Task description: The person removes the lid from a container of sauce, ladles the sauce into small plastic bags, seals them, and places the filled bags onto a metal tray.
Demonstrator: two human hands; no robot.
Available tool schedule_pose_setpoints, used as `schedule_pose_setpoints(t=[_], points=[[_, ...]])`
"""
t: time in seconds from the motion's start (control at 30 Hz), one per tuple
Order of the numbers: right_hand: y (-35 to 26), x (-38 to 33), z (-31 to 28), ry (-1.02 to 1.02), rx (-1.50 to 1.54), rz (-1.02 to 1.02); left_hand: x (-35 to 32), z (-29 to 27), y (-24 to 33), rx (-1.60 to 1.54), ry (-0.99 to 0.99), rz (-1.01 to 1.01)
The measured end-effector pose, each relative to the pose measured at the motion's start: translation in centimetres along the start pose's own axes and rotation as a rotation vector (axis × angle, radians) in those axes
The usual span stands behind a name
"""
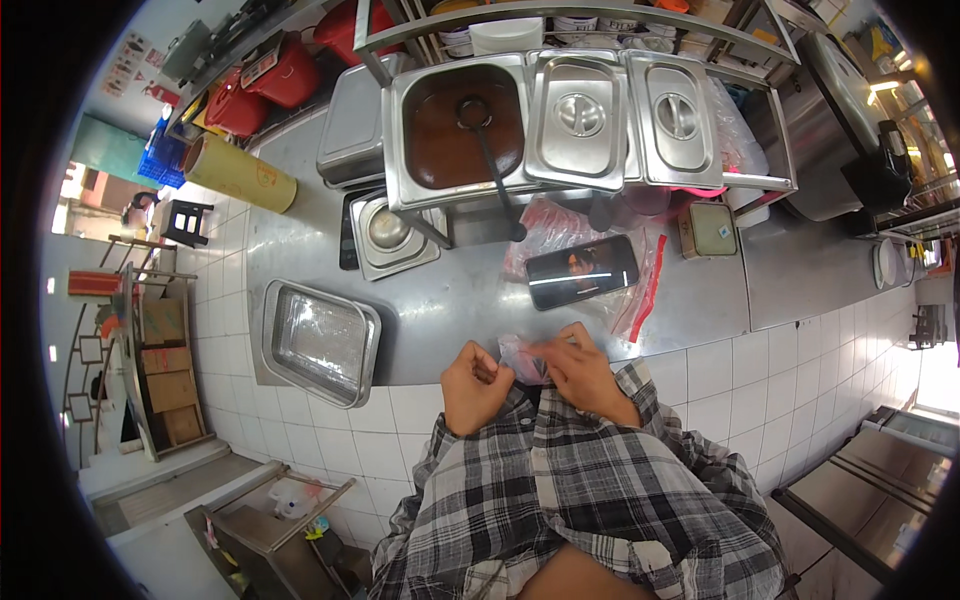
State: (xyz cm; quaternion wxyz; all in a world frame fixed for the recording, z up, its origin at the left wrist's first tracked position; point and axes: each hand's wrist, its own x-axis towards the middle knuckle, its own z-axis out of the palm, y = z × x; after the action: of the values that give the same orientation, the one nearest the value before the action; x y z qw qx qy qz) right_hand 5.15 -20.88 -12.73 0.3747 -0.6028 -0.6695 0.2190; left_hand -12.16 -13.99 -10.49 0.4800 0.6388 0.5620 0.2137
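Resting at left on a grey steel table, a shallow rectangular metal tray is seen. By the near edge, the left hand is curled beside a small crumpled clear plastic bag, which is partly covered by the right hand, fingers bent; whether it is grasped by either cannot be told.

One left hand and one right hand — two in all — with one small plastic bag. One lit phone, one ladle, one pan of brown sauce, one loose steel tray. Two handled lids side by side above the counter; one yellow cylinder, one square tin.
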Motion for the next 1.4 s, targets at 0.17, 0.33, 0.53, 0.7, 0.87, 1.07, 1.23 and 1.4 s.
schedule_pose_setpoints(t=[0.17,0.33,0.53,0.7,0.87,1.07,1.23,1.4], points=[[-0.3,0.7,-0.3,-0.039,0.08,0.119,0.0,0.5,-2.2,-0.232,-0.141,0.024],[-1.7,1.2,-0.1,-0.222,0.21,0.433,-0.2,0.8,-3.6,-0.324,-0.187,0.075],[-1.5,2.0,0.6,-0.192,0.485,0.291,-0.7,-0.2,-3.9,-0.567,-0.234,-0.563],[-2.7,1.4,0.9,-0.308,0.473,-0.077,0.4,1.4,-5.0,-1.142,-0.264,-0.478],[-4.0,1.5,0.7,-0.094,0.424,-0.178,1.5,1.1,-3.7,-1.479,-0.346,-0.373],[-5.2,1.7,1.0,0.232,0.306,-0.229,1.3,1.0,0.1,-1.321,0.144,-0.113],[-5.6,2.1,0.3,0.067,0.193,-0.24,0.7,0.3,1.1,-1.218,0.134,0.113],[-7.3,2.7,-0.4,-0.145,0.273,-0.053,0.6,0.4,1.4,-1.131,0.145,0.095]])
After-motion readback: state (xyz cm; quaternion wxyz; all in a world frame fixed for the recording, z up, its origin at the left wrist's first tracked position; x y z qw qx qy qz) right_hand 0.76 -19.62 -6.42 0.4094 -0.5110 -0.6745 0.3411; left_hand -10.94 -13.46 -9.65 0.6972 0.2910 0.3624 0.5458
